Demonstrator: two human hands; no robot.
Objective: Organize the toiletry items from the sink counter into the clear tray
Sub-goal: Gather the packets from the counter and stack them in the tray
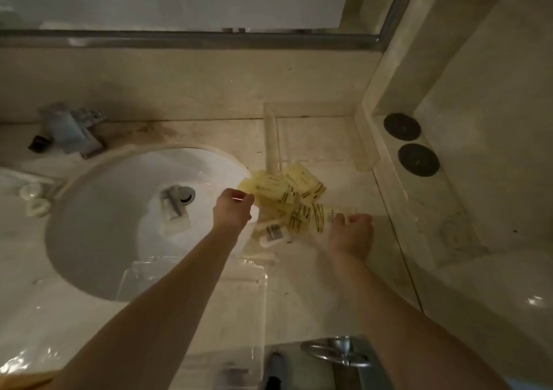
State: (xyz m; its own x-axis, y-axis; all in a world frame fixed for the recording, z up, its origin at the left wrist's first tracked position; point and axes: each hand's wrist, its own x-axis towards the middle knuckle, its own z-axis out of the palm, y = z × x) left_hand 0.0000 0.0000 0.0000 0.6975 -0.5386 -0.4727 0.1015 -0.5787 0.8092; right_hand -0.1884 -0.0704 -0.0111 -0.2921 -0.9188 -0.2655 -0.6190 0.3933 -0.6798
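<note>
A loose pile of yellow toiletry packets (pixel 279 190) lies on the marble counter just right of the sink, with a small white bottle (pixel 270 234) at its near edge. My left hand (pixel 233 208) is curled at the pile's left edge and pinches a packet there. My right hand (pixel 353 232) is closed on a pale striped packet (pixel 324 217) at the pile's right side. A clear tray (pixel 270 138) stands behind the pile, against the back wall. A second clear tray (pixel 248 273) sits at the front, partly under my left forearm.
The white sink basin (pixel 98 210) fills the left, and a small white tube (pixel 175 216) lies by the drain. A faucet (pixel 70 132) stands behind it. Two black discs (pixel 402 129) rest on the right ledge. Clear wrappers (pixel 34 204) lie far left. A metal fitting (pixel 338 350) is near the bottom.
</note>
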